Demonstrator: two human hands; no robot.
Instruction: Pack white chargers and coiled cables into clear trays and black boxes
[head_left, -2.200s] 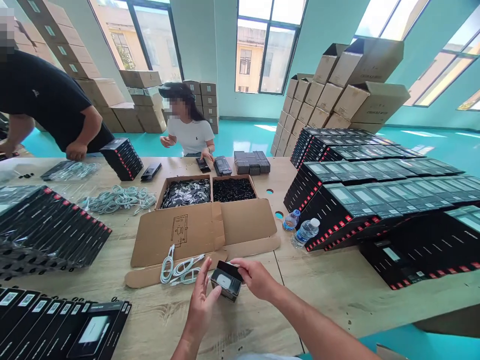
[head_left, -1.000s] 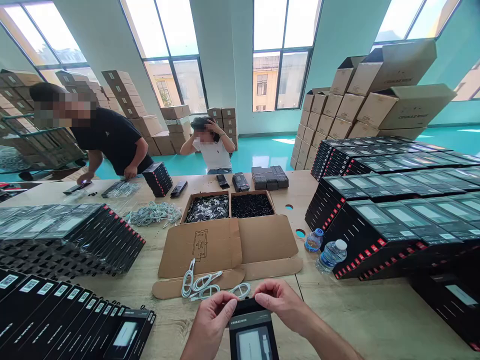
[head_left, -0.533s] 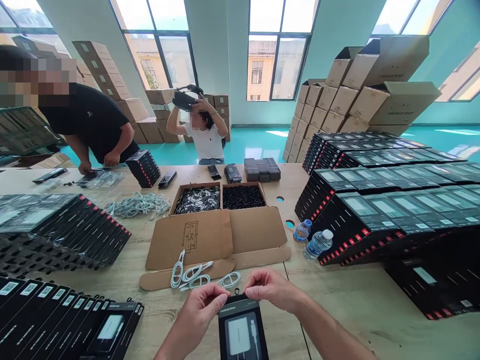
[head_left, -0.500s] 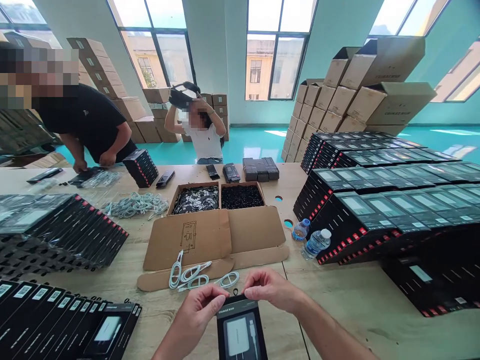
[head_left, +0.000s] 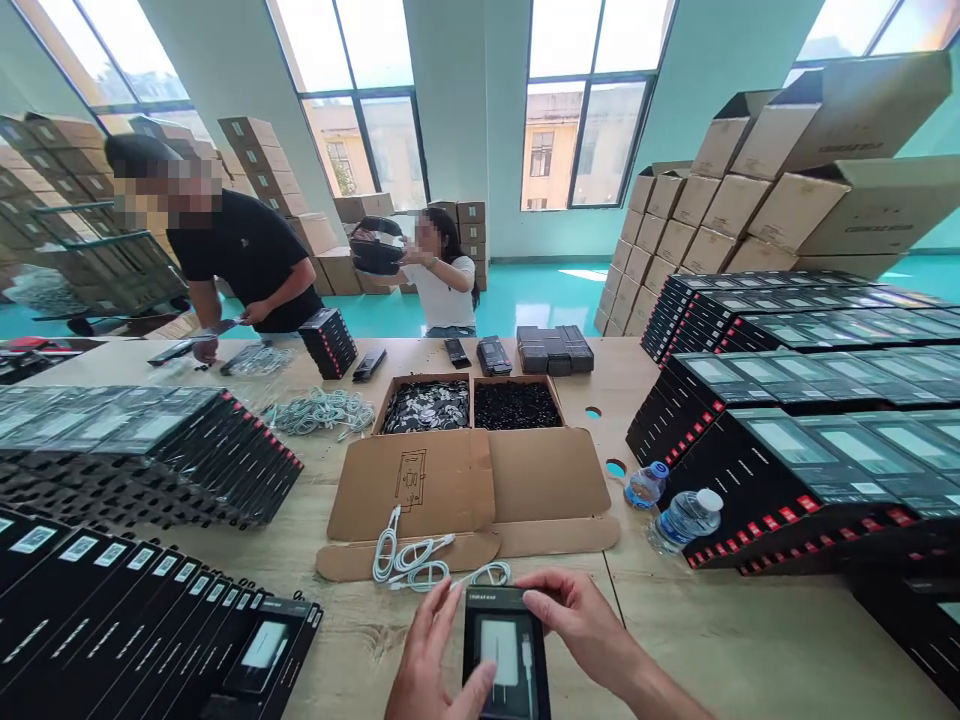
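A black charger box (head_left: 511,640) stands at the bottom centre, its front showing a white charger and cable. My left hand (head_left: 439,655) lies along its left side, fingers extended and thumb across the front. At the top right corner, my right hand (head_left: 577,625) grips the box with the thumb on its face and the fingers behind. Just beyond the box, coiled white cables (head_left: 416,560) rest partly on an unfolded cardboard flap (head_left: 420,490) that bears a hand-drawn sketch.
Stacked black boxes stand left (head_left: 150,450), near left (head_left: 135,620) and right (head_left: 795,480). Two water bottles (head_left: 686,520) stand by the right stack. A divided carton (head_left: 472,405) holds small black parts. Across the table, one person (head_left: 240,250) bends over it; another (head_left: 446,280) holds a headset.
My left hand has moved from the box's top edge to its left side. My right hand has shifted to the top right corner. The hanging loop above the box no longer shows. The view has turned left.
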